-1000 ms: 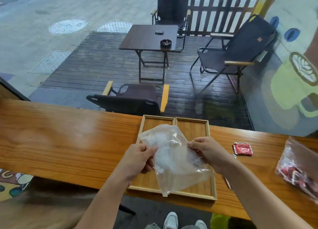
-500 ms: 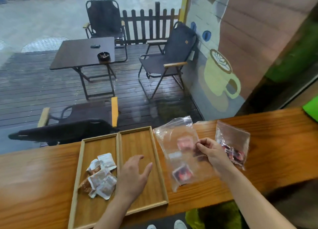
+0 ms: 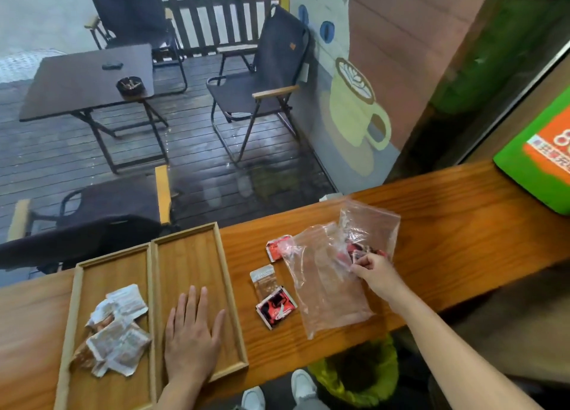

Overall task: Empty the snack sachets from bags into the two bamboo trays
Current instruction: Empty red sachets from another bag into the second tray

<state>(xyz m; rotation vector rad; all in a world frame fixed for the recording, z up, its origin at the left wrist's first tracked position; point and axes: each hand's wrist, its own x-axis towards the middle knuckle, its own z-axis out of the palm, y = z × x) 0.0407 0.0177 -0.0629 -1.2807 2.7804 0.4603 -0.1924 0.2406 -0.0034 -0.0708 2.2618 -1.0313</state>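
Counter (image 3: 431, 224): 2 bamboo trays (image 3: 229, 286), 2 clear bags (image 3: 327, 292), 3 loose sachets (image 3: 276, 307) | left hand (image 3: 192, 335) flat, fingers spread | right hand (image 3: 374, 272) pinching far bag (image 3: 374, 224).

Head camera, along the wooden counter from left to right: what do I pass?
Left bamboo tray holding pale brown sachets → right bamboo tray under the flat left hand → red-and-black sachet loose on the counter → empty clear plastic bag → right hand → green box.
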